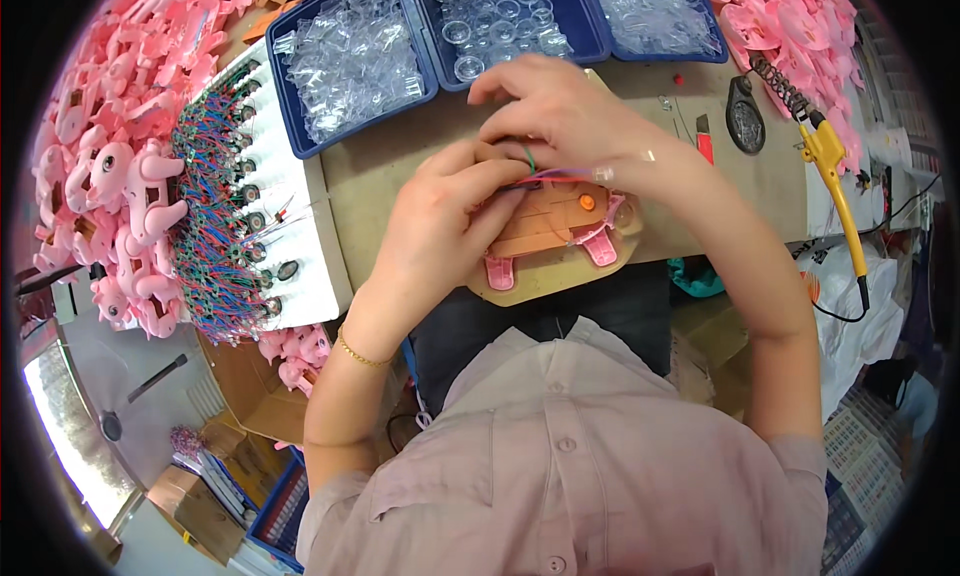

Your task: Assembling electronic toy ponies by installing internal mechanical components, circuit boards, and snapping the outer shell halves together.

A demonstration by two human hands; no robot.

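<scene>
On the work board (528, 289) before me lies a flat orange-brown toy part (550, 226) with an orange round knob (587, 202) and pink toy legs (600, 248). Thin coloured wires (560, 174) run across its far edge to a small clear piece (602, 174). My left hand (435, 221) is closed, its thumb and fingers pinching the wires at the part's far left. Just beyond, my right hand (560, 106) bends over the same spot, its lower fingers meeting the left fingertips. Whatever those fingers grip is hidden beneath the hand.
Blue trays (430, 71) of clear plastic parts line the far side. Pink toy parts (130, 66) heap up on the left, near bundled wires with small speakers (215, 206). A yellow soldering iron (835, 176), a red-handled cutter (704, 141) and a black oval piece (744, 116) are on the right.
</scene>
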